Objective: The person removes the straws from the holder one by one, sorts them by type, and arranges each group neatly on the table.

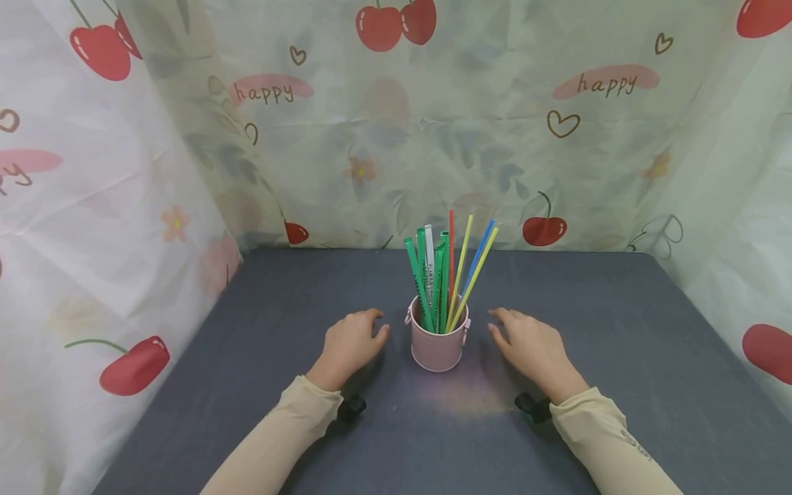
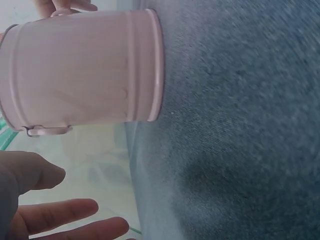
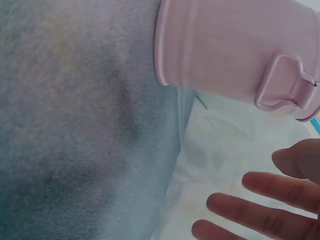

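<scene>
"Where's the pink, cylindrical, metal-looking bucket?"

"Upright on the dark grey, fabric-textured tabletop — thin green sticks and coloured plastic-looking straws stand inside."

"What's beside it?"

"The left hand and right hand — both released, fingers relaxed, near its sides but apart."

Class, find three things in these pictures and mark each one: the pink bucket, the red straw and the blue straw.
Pink bucket [image 1: 436, 352]: head view, front of its outer wall.
Red straw [image 1: 451, 253]: head view, middle of its visible length.
Blue straw [image 1: 479, 256]: head view, middle of its visible length.
</scene>
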Demonstrator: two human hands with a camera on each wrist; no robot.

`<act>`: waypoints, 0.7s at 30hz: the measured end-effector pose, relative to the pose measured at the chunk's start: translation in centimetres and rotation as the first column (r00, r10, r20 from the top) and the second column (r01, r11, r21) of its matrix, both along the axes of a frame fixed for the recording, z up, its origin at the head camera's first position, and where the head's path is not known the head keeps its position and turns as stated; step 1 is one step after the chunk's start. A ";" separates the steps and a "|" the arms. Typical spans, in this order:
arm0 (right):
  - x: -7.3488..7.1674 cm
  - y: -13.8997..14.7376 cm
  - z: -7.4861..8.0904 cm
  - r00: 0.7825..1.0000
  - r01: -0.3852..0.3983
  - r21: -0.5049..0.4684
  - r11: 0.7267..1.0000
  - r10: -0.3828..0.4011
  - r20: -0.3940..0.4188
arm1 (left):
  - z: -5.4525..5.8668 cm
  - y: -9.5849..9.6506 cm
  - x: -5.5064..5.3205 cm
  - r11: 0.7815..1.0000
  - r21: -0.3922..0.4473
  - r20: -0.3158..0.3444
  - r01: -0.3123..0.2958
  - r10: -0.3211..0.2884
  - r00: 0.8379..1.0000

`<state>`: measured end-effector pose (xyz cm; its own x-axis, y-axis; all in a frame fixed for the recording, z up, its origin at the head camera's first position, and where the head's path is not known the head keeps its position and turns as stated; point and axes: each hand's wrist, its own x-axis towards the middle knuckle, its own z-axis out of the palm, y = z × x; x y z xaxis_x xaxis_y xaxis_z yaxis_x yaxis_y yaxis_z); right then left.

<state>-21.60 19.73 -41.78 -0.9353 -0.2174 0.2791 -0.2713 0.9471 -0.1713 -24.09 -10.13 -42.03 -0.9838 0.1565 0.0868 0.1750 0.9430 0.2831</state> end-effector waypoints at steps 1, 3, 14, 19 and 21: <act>0.0 0.0 0.1 1.000 -0.003 -0.013 1.000 0.003 0.000 | 0.1 0.0 0.0 1.000 0.021 0.006 0.001 -0.001 1.000; -0.1 -0.1 0.4 1.000 -0.005 -0.042 0.999 0.006 0.009 | 0.1 0.0 0.0 0.998 0.065 0.019 0.004 -0.005 1.000; -0.3 -0.7 2.1 0.999 -0.014 -0.213 0.977 0.021 0.030 | -0.1 0.1 -0.2 0.932 0.359 0.138 0.047 -0.103 0.985; -0.4 -0.9 2.6 0.999 -0.001 -0.300 0.954 0.011 0.033 | -0.4 0.0 -0.4 0.870 0.489 0.188 0.063 -0.175 0.966; -0.5 -0.9 2.7 1.000 -0.001 -0.341 0.940 0.011 0.029 | -0.5 0.0 -0.5 0.837 0.544 0.200 0.067 -0.207 0.958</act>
